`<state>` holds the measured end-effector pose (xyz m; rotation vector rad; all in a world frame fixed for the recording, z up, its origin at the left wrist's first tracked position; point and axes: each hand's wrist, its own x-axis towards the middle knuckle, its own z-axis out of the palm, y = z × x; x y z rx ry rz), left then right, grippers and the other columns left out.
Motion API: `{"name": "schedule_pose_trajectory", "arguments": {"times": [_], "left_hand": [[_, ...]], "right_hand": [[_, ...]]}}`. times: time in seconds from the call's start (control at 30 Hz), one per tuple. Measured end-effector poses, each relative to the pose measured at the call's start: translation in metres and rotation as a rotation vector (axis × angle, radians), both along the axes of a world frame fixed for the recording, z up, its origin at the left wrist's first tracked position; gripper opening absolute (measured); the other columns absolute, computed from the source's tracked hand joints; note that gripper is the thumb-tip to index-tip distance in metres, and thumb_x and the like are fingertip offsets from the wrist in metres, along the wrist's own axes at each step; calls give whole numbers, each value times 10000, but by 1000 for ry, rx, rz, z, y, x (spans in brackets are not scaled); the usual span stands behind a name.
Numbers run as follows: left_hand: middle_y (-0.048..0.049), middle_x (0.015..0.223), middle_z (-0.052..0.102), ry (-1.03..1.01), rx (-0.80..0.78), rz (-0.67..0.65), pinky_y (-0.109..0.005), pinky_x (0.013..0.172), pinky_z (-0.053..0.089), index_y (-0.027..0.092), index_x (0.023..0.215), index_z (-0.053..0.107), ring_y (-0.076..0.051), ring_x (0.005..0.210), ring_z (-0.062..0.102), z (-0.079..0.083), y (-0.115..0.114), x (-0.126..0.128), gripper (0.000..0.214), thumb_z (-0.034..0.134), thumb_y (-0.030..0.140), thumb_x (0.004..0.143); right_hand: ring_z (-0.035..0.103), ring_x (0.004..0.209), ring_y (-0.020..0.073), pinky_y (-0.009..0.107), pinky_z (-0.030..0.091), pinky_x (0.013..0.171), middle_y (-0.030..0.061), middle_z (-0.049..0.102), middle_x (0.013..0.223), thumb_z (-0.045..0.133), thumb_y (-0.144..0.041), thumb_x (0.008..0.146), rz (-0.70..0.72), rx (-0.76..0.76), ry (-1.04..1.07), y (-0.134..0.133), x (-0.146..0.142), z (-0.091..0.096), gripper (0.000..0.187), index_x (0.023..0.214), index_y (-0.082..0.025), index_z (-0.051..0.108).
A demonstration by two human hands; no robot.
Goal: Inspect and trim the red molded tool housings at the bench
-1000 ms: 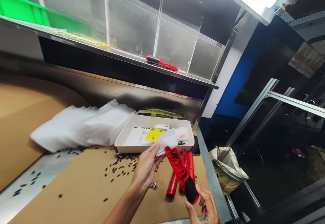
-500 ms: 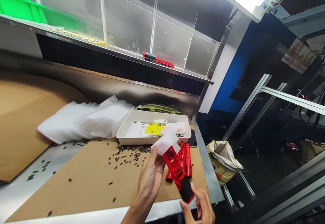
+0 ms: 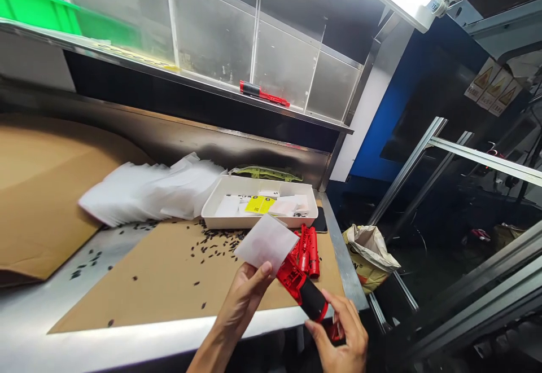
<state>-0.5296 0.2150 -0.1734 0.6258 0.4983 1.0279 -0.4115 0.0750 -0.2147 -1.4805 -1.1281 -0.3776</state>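
Red plastic housing with a black grip (image 3: 301,287) sits low and right of centre in the frame; my right hand (image 3: 344,340) grips its black end. My left hand (image 3: 244,295) pinches a white paper square (image 3: 266,241) over the housing's upper end. More red housings (image 3: 309,244) lie on the cardboard sheet (image 3: 169,282), just below the white tray (image 3: 220,218).

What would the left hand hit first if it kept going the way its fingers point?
Probably the white tray. The left hand, holding a white sheet, points up and away over the cardboard toward the tray's front wall. Depth is unclear, so it might pass above the rim.
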Motion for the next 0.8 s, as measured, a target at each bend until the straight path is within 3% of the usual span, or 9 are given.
{"name": "schedule_pose_trajectory", "arguments": {"times": [0.27,0.37,0.57,0.67,0.8], "left_hand": [[-106,907,763,126,152,-99,-308,794,520,177,923,771,-304,930,682,-25,-26,-11,634,932,590,469],[-96,961,767,146,175,-108,-331,838,521,214,1037,763,-326,999,674,-26,-35,-12,710,939,578,454],[-111,1033,763,156,175,-159,-365,907,521,212,1052,762,-361,1111,638,-28,-47,-13,652,937,524,506],[-108,1152,734,97,127,-191,-383,1030,460,224,1119,736,-354,1196,591,-39,-54,-13,714,957,485,492],[-109,1172,728,-68,-38,-250,-420,1058,457,237,1005,769,-336,1200,592,-59,-60,-18,556,956,445,525]], "right_hand": [[700,1005,261,343,596,808,116,693,1166,636,-555,881,51,-106,-39,-4,-8,25,370,1074,-260,750],[683,1093,280,365,606,843,130,665,1252,621,-557,889,71,-134,-20,-6,-11,31,373,1065,-256,753],[600,1255,313,454,554,988,107,697,1260,697,-422,866,163,-178,-80,-7,-10,35,338,1158,-253,723],[615,1240,303,451,545,998,86,714,1234,726,-314,835,211,-238,-70,-4,-13,36,332,1161,-250,713],[701,1078,270,506,430,1113,66,754,1132,754,-204,773,281,-324,13,5,-21,40,309,1077,-234,706]]}}
